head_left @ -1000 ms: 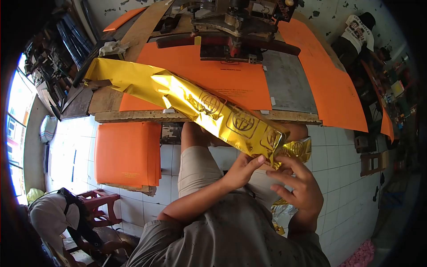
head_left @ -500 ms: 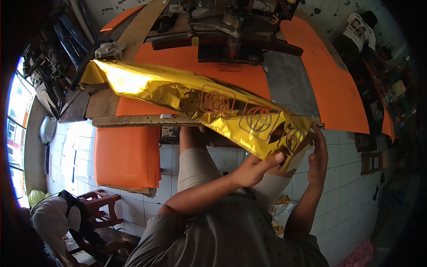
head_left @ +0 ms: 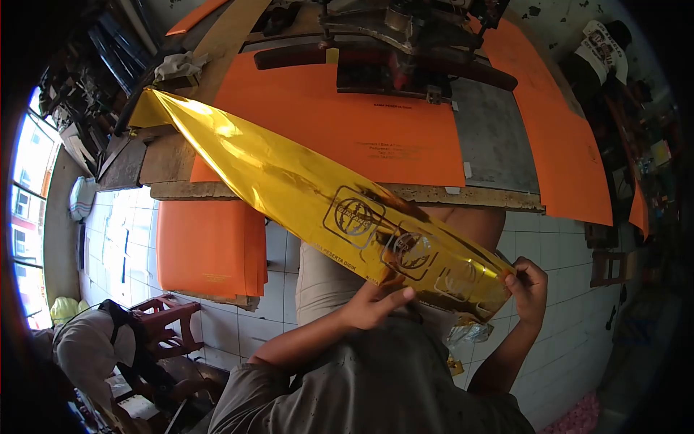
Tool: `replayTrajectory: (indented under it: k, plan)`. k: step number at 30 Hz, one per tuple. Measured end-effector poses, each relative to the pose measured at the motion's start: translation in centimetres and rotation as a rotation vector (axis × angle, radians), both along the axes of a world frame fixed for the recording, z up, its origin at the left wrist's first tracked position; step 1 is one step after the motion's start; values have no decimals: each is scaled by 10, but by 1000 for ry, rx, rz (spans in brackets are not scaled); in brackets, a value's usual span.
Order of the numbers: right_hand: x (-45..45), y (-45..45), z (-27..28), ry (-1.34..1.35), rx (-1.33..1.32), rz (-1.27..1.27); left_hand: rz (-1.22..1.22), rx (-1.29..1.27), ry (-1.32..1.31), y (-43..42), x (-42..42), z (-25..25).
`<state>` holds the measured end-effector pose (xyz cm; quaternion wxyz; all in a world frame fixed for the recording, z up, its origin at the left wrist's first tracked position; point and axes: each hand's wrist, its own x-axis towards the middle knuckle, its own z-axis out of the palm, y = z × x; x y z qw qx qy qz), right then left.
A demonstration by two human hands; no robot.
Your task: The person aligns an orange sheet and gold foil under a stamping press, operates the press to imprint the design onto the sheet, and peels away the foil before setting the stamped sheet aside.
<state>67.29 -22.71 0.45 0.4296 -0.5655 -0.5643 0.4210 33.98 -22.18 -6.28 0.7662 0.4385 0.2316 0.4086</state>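
Observation:
A long strip of shiny gold foil [head_left: 289,188] with stamped logo marks stretches from the table's left edge down to my lap. My right hand [head_left: 529,289] pinches the foil's lower right end. My left hand [head_left: 377,305] is by the foil's lower edge, thumb out, its fingers partly hidden behind the foil. Beyond the foil, an orange sheet [head_left: 289,94] with small printed text lies on the table under a dark metal press [head_left: 405,43].
More orange sheets [head_left: 549,145] lie at the right of the table. A stack of orange sheets [head_left: 210,249] stands at the lower left, near a red stool [head_left: 170,325]. One person [head_left: 90,347] bends at the lower left; another [head_left: 603,50] is at the upper right.
The foil's right end has moved down and right and lies flatter, more stretched out. My right hand has moved lower with it, while my left hand has shifted left and down.

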Motion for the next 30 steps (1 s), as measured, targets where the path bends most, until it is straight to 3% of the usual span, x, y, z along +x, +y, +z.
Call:
replayTrajectory:
  k: [2, 3, 6, 12, 16, 17, 18, 21, 23, 24, 25, 26, 28, 29, 30]
  plan:
    - [3, 1, -9, -28, -20, -1, 18, 10, -6, 2, -9, -4]
    - [3, 3, -12, -41, -26, 2, 164, -54, -38, -2, -6, 3]
    - [3, 8, -17, -91, -37, 2, 113, 47, 25, 5, -17, -11]
    - [5, 15, -22, -142, -120, 4, 136, -32, 14, 3, -20, -13]
    - [-1, 18, -26, -262, -206, 213, 272, -44, -81, -8, -36, -21]
    - [-11, 19, -25, -261, -223, 286, 400, 39, -64, -14, -44, -21]
    - [-21, 20, -24, -261, -243, 359, 445, 30, -222, -24, -56, -19]
    - [-48, 27, -34, -267, 0, 375, 775, 22, -308, -40, -99, -11]
    - [-48, 36, -44, -333, 168, 170, 941, -33, -390, -54, -139, -8]
    - [-48, 40, -51, -364, 251, 66, 988, 93, -250, -56, -157, -3]
    - [-41, 44, -67, -464, 403, -50, 960, 76, -494, -68, -179, -6]
    - [-40, 50, -74, -541, 505, -152, 1038, 144, -409, -73, -199, -4]
    - [-40, 64, -84, -693, 707, -364, 1246, 395, 64, -82, -242, -8]
    - [-30, 67, -100, -719, 683, -336, 1269, 451, 152, -83, -260, -9]
    - [-30, 70, -108, -755, 699, -362, 1206, 318, -67, -77, -265, 9]
